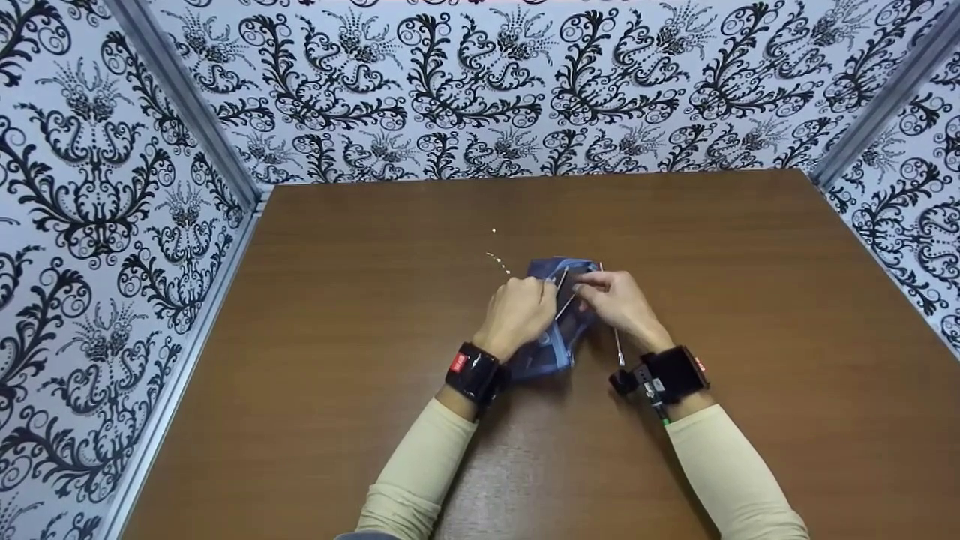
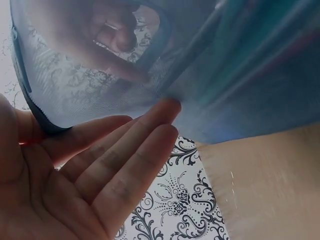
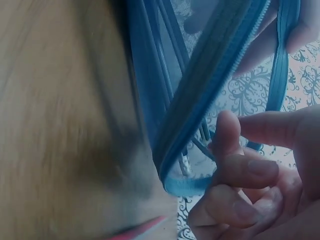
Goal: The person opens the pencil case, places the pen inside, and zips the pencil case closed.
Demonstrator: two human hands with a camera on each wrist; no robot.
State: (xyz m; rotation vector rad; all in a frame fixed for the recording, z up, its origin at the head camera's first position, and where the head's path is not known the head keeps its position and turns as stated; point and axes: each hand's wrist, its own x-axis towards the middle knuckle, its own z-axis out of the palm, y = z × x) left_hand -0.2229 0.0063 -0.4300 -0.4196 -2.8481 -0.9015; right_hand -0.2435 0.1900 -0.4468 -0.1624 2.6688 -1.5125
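A blue mesh zip pouch [image 1: 541, 358], its zipped mouth spread apart, is held over the table. My left hand [image 1: 517, 315] grips its left side; in the left wrist view the fingers [image 2: 145, 145] lie along the mesh from outside. At the mouth's other side is my right hand [image 1: 619, 304], whose thumb and fingertips pinch the pouch's edge beside the zip [image 3: 220, 75]. Long thin sticks [image 3: 155, 55] show through the mesh inside. Beneath the right hand, a thin stick with a red end and a silvery end [image 1: 619, 349] lies on the table.
Several small pale specks [image 1: 499, 260] lie on the brown table [image 1: 360, 300] beyond the left hand. Patterned wall panels [image 1: 480, 90] stand behind the table and along both sides.
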